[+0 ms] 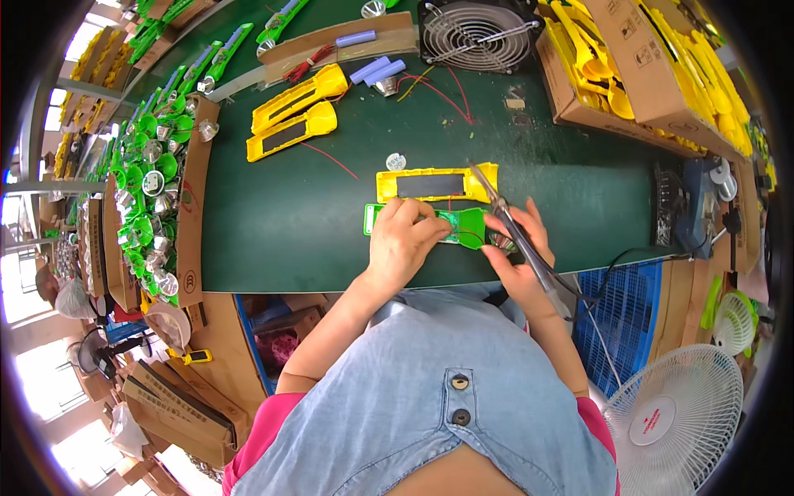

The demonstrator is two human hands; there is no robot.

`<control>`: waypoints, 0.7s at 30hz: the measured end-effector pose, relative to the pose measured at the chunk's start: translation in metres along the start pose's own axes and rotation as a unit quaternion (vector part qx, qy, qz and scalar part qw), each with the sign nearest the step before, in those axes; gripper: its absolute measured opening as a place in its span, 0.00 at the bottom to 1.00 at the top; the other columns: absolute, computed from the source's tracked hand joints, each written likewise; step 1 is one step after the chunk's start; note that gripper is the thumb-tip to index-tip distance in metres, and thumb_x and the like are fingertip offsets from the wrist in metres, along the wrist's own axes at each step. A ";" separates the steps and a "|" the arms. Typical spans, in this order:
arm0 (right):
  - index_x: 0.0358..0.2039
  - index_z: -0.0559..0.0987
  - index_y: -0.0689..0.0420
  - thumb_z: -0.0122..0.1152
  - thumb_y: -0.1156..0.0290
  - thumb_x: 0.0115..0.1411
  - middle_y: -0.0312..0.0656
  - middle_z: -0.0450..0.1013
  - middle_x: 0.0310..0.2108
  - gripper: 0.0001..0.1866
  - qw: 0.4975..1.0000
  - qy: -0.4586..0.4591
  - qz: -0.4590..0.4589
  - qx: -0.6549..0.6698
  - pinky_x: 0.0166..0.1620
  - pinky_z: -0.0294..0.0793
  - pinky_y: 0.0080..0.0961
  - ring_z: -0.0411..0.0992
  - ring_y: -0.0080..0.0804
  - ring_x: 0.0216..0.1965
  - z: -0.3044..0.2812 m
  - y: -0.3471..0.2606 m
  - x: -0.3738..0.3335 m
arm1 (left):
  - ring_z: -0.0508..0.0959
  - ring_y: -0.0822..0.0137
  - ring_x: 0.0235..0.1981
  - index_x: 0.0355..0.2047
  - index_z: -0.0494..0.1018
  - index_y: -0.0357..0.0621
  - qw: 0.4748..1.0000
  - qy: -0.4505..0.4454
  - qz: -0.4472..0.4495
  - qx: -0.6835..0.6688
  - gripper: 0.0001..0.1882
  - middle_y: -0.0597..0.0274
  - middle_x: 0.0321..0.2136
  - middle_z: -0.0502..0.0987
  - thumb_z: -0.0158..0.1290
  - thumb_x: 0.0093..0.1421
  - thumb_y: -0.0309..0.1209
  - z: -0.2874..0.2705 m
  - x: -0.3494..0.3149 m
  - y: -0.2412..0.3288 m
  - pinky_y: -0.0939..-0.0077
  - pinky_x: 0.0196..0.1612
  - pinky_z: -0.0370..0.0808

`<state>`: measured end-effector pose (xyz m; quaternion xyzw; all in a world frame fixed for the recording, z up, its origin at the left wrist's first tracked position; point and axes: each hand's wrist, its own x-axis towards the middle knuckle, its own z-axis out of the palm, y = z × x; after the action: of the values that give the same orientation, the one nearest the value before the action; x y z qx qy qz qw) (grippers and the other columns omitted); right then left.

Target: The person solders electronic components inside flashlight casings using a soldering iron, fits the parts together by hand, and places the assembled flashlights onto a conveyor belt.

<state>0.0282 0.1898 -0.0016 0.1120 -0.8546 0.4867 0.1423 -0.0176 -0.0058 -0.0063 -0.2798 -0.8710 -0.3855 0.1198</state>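
Note:
My left hand [403, 240], fingers bent and pressed together, grips a green plastic housing [472, 228] near the table's front edge. Inside the housing a small green circuit board [447, 223] shows beside my fingertips. A soldering iron [523, 241] slants across my right hand [528, 244], which holds it, its tip over the yellow half-shell. My right thumb and fingers are also around a silver reflector cup [502, 241], partly hidden by the iron. Just beyond the green housing lies a yellow half-shell [484, 178] with a dark strip, and a thin red wire runs between the two.
Two yellow half-shells [294, 136], purple cylindrical cells [369, 71] and wires lie farther back. A metal-grilled fan [478, 37] stands at the far edge. Cartons of yellow parts [579, 116] are at right, a carton of green parts [192, 223] at left. A blue soldering station [699, 202] sits far right.

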 end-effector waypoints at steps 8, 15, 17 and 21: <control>0.32 0.74 0.60 0.61 0.77 0.47 0.37 0.71 0.16 0.10 0.987 0.142 -0.006 0.071 0.59 0.46 0.47 0.72 0.23 0.24 0.003 -0.002 -0.037 | 0.68 0.62 0.31 0.21 0.72 0.41 0.998 -0.013 -0.059 -0.004 0.06 0.62 0.29 0.68 0.57 0.42 0.22 -0.008 0.004 0.006 0.71 0.35 0.66; 0.37 0.69 0.66 0.56 0.81 0.50 0.53 0.58 0.50 0.13 0.899 0.259 0.174 0.307 0.31 0.78 0.19 0.72 0.30 0.34 0.025 0.003 -0.049 | 0.69 0.61 0.32 0.19 0.70 0.41 0.997 0.003 -0.080 -0.018 0.07 0.61 0.27 0.68 0.56 0.39 0.20 0.000 0.002 0.005 0.71 0.35 0.66; 0.37 0.69 0.66 0.57 0.81 0.50 0.53 0.59 0.49 0.13 0.903 0.250 0.174 0.304 0.32 0.78 0.20 0.72 0.30 0.34 0.025 0.002 -0.049 | 0.69 0.61 0.32 0.19 0.69 0.40 0.997 0.002 -0.079 -0.012 0.07 0.61 0.27 0.68 0.56 0.38 0.20 -0.001 0.002 0.005 0.71 0.35 0.66; 0.37 0.70 0.66 0.57 0.81 0.50 0.52 0.59 0.49 0.12 0.909 0.246 0.152 0.302 0.31 0.78 0.20 0.72 0.29 0.34 0.026 0.000 -0.047 | 0.70 0.60 0.33 0.18 0.69 0.40 0.995 -0.033 -0.090 -0.012 0.07 0.59 0.28 0.68 0.55 0.38 0.19 -0.005 0.006 0.006 0.70 0.36 0.67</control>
<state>0.0688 0.1696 -0.0310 -0.1047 -0.6117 0.7492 0.2314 -0.0191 -0.0041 0.0032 -0.2146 -0.8915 -0.3955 0.0524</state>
